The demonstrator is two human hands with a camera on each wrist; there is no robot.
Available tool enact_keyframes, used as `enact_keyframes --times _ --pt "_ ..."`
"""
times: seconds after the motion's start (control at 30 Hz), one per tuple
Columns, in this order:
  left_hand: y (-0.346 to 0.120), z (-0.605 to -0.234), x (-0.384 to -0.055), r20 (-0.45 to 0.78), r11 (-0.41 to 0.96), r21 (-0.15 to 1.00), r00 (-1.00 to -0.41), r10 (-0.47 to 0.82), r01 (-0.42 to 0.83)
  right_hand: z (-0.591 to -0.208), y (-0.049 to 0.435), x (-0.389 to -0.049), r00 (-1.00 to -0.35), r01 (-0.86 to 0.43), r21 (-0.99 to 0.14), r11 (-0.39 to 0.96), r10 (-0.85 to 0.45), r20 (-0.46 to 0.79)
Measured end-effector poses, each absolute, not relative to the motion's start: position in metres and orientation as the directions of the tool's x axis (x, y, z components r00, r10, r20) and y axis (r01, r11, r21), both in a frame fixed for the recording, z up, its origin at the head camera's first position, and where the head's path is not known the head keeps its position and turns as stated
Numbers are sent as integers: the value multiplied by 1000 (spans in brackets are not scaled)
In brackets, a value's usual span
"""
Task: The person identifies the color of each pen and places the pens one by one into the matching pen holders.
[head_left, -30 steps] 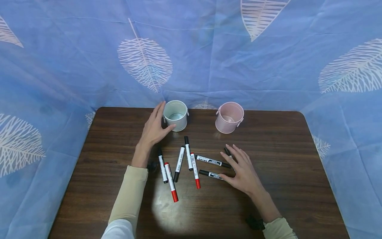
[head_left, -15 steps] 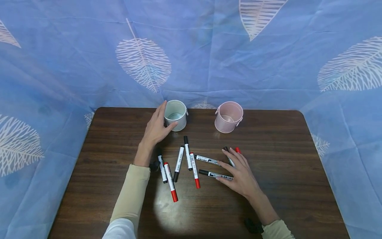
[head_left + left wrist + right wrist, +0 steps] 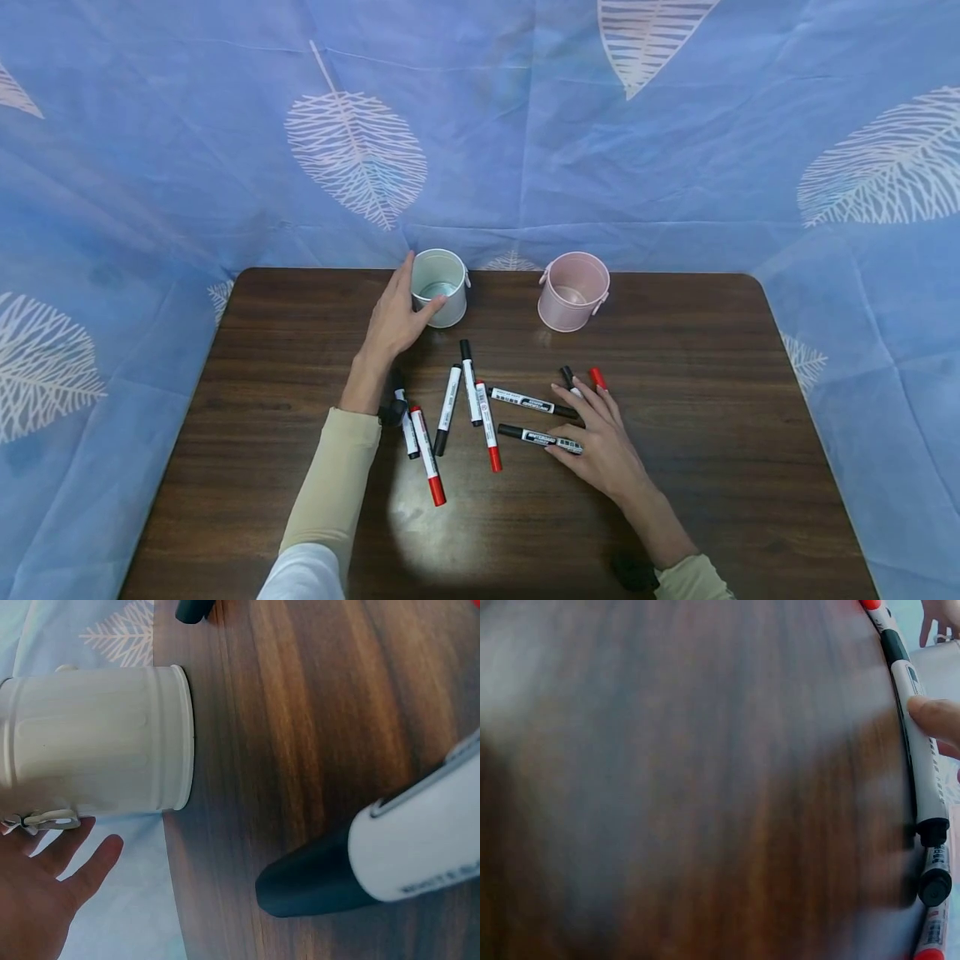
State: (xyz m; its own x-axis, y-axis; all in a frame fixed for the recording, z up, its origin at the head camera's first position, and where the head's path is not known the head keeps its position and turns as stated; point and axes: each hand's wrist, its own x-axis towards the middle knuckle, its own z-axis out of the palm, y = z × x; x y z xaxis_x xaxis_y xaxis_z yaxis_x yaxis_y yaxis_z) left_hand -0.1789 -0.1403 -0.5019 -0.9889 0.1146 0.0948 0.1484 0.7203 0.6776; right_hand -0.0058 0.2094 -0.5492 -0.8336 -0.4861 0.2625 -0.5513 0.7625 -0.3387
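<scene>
My left hand (image 3: 393,323) is at the left side of a pale green metal bucket (image 3: 448,310), with extended fingers and the thumb across its front. In the left wrist view, the fingers are beside the bucket's (image 3: 90,742) handle. My right hand (image 3: 603,454) has thumb and index finger on either side of a black-capped whiteboard marker (image 3: 540,438) lying on the table. The thumb (image 3: 932,718) presses that marker's (image 3: 922,761) barrel in the right wrist view. Fingers partly cover another black-capped marker (image 3: 567,377) and a red-capped one (image 3: 597,377).
A pink bucket (image 3: 568,308) stands at the table's (image 3: 697,358) back. More black-capped markers and two red-capped markers, one (image 3: 428,458) in front and one (image 3: 488,429) further right, lie between the arms. Behind the table hangs a blue leaf-patterned cloth (image 3: 487,150).
My right hand has moved slightly left and its thumb and index finger have closed in on the marker. A red cap beyond its fingers has come into view. My left hand stays by the green bucket.
</scene>
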Motion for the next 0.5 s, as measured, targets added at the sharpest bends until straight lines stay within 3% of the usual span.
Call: enact_keyframes --times 0.3,0.5 --pt "-140 -503 -180 94 719 680 -990 109 144 -551 207 -4 -840 -541 -309 782 -482 249" --pt "-138 -503 -180 92 706 696 -991 94 131 -550 205 -5 -833 -551 -385 740 -462 304"
